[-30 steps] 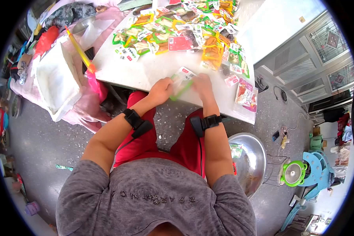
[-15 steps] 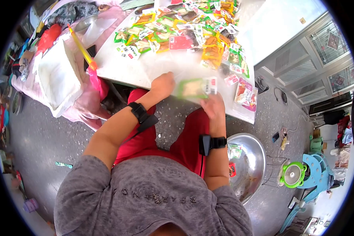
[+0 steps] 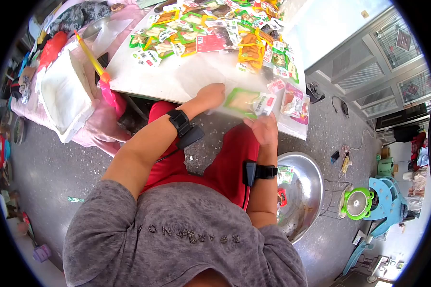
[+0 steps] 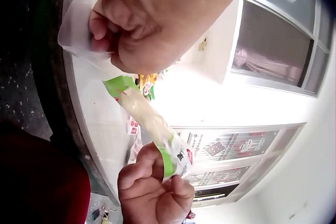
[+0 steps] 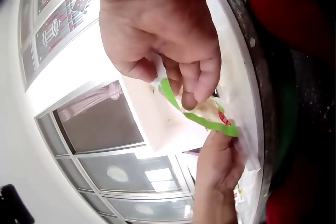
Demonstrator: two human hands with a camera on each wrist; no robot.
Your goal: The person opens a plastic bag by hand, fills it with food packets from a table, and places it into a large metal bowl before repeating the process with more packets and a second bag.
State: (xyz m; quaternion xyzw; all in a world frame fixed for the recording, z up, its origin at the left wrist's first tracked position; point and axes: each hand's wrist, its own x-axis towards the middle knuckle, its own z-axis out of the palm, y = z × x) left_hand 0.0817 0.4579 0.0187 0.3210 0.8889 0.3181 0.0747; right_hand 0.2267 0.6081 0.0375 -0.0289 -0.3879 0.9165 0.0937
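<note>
A green-edged packet (image 3: pixel 244 100) with pale food inside lies between the hands, over the table's front edge. My right hand (image 3: pixel 264 130) pinches its white printed end, palm turned up; in the left wrist view this hand (image 4: pixel 155 195) has its thumb and fingers on the packet (image 4: pixel 147 113). At the packet's other end is my left hand (image 3: pixel 211 95), its fingers curled round a clear plastic bag (image 4: pixel 79 27). The right wrist view has my left hand (image 5: pixel 218 166) against the packet's green end (image 5: pixel 210 123); whether it also grips the packet, I cannot tell.
Many food packets (image 3: pixel 210 43) cover the table's far part, with a pink packet (image 3: pixel 294 103) at its right edge. A metal basin (image 3: pixel 309 196) holding some packets stands right of my leg. On the left are a white box (image 3: pixel 67 95) and a yellow stick (image 3: pixel 88 55).
The packet has swung from a slant to nearly level and moved right. My right hand has turned palm up and come nearer my body, while my left hand has shifted right.
</note>
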